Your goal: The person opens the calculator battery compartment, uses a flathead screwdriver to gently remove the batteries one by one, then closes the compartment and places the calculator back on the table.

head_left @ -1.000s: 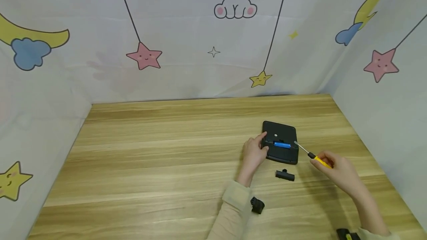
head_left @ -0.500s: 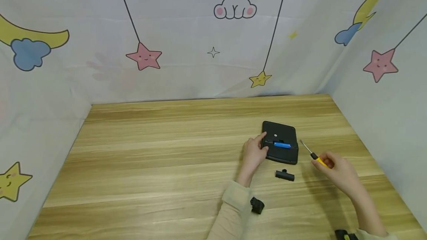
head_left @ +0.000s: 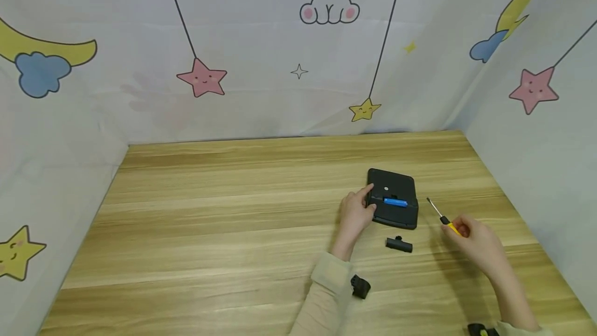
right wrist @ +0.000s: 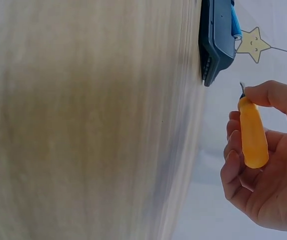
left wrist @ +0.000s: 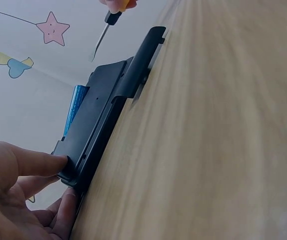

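Observation:
A black desk calculator lies face down at the right of the table, a blue battery showing in its open compartment. My left hand grips its left edge; in the left wrist view the thumb presses on top and other fingers sit at the edge below. Between thumb and fingers, my right hand holds a small screwdriver with a yellow handle. Its metal tip points up and left, a little right of the calculator. The black battery cover rests on the wood just in front.
The wood-grain table reaches back to a white curtain printed with stars and moons. Curtain also hangs along both sides. A black wrist camera shows beside the left sleeve.
The screwdriver tip has moved away from the calculator's right edge, with my right hand shifting slightly right. My left hand, the calculator, the battery and the cover stay in place.

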{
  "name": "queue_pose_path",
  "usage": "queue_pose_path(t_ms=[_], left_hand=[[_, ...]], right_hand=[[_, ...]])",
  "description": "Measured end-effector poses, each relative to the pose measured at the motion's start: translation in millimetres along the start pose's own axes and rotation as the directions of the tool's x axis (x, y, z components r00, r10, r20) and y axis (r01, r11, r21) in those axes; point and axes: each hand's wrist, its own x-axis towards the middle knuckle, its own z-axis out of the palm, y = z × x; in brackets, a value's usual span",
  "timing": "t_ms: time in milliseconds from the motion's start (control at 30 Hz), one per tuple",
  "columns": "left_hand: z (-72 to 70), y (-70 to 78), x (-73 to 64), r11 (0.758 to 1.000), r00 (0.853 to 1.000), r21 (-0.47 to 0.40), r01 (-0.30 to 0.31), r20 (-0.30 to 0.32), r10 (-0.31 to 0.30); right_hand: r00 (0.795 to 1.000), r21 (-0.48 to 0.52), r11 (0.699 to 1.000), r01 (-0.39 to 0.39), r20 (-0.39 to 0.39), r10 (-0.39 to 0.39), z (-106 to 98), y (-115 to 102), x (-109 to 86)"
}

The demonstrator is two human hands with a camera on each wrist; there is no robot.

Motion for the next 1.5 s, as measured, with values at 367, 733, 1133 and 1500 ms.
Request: queue_pose_path(t_ms=[367,733,1133,1500], left_hand=[[-0.9,1.6,0.5,1.000,1.000,0.004,0.001,0.003,-0.001],[-1.8,0.6,0.8,1.000,1.000,-0.014,0.014,0.003,-0.014],[-2.0,0.3,1.0,1.000,1.000,-0.014,0.013,0.006,-0.013],[-1.8,0.9,-0.4,1.000,1.000,-0.022,0.011,0.005,-0.010]], right_hand=[[0.999,-0.021,0.999,-0.038,0.011,0.038,0,9,1.7],[0.995,-0.101,0.992,-0.070,0.060,0.076,1,16,0.1],[0.982,-0.105,0.990,-0.094,0.153,0.109,-1,18,-1.6],[0.969,-0.144,0.985,-0.095,0.214,0.125,-2,18,-0.9]])
